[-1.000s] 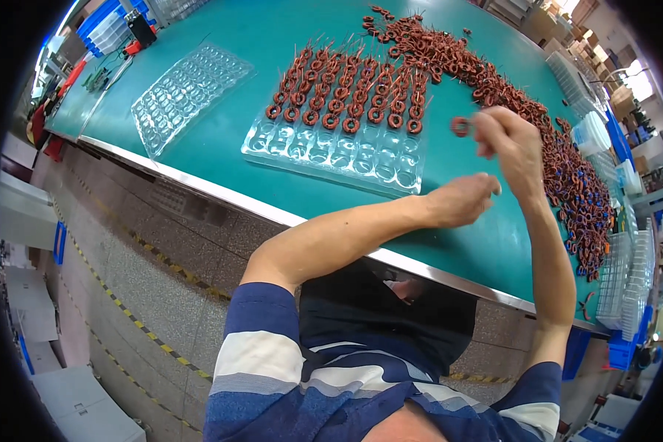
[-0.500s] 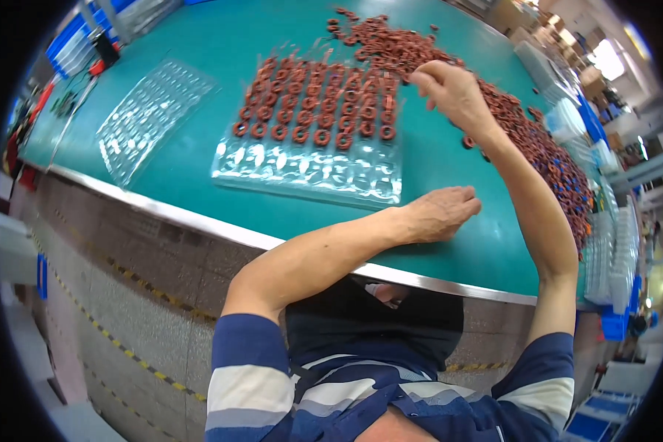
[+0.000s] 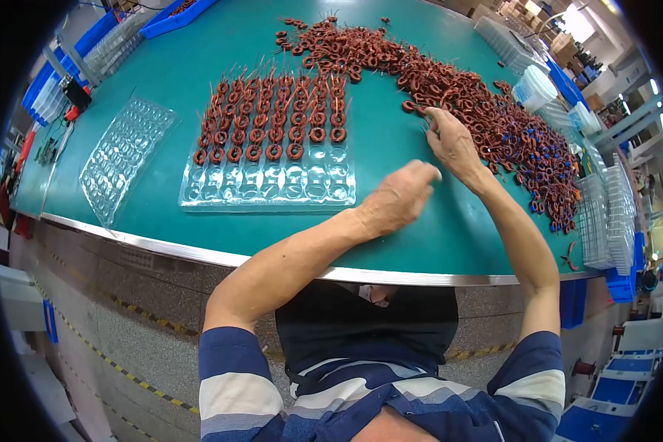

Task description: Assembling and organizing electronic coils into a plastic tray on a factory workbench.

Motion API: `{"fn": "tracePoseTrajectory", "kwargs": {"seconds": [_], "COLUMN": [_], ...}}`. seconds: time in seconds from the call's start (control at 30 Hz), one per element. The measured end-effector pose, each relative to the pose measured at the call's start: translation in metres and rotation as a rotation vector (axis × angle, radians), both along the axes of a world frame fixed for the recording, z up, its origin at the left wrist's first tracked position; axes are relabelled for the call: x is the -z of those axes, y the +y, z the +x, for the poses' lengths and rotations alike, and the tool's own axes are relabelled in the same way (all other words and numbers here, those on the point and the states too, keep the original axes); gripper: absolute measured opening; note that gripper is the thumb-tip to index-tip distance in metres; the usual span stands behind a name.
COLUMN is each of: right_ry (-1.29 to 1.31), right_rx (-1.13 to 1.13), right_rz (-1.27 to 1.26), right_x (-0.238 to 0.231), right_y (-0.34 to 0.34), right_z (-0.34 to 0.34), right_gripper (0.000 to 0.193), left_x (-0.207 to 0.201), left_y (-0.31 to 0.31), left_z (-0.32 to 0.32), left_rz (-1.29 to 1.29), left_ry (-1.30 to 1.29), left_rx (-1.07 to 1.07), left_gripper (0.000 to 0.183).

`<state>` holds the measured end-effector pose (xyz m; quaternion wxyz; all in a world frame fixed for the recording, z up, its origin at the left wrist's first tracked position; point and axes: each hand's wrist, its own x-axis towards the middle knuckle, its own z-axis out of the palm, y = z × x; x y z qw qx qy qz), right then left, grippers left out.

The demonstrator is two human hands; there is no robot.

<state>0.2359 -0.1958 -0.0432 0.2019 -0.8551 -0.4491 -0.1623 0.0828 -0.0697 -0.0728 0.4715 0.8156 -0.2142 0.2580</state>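
Right hand [image 3: 455, 141] pinching into copper coil heap [image 3: 486, 110] toward table's far right edge; left hand [image 3: 398, 200] loosely curled, empty, nearer the blister tray [image 3: 269, 184].

Factory assembly bench: green mat [image 3: 390, 243], copper coil heap [image 3: 493, 110], blister trays [image 3: 269, 184]

Looked down on a green table [image 3: 199, 66] with a big heap of copper coils [image 3: 479, 110] along the far right. Right hand [image 3: 455, 144] was at the edge of the heap, fingertips touching a coil; couldn't tell if it was pinched. Left hand [image 3: 398, 199] hovered loosely curled over bare tabletop, just right of a clear tray [image 3: 269, 180], far rows filled with coils, near rows bare. Second clear tray [image 3: 121, 158] lay off to the left. Blue bins [image 3: 166, 18] sat at the far left edge, stacked clear trays [image 3: 604, 221] on the right.
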Motion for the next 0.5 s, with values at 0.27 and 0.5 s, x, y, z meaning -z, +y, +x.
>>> {"fn": "tracePoseTrajectory", "kwargs": {"seconds": [0.27,0.5], "right_ry": [0.149,0.004], "right_rx": [0.123,0.055], "right_rz": [0.148,0.037], "right_x": [0.011,0.003], "right_y": [-0.013,0.002], "right_z": [-0.016,-0.012], "right_gripper": [0.035,0.035], "left_x": [-0.003,-0.007], "left_y": [0.002,0.004], "left_z": [0.006,0.005], "left_rz": [-0.153,-0.097], "left_ry": [0.197,0.169], "left_rx": [-0.072,-0.084], "left_gripper": [0.018,0.017]}}
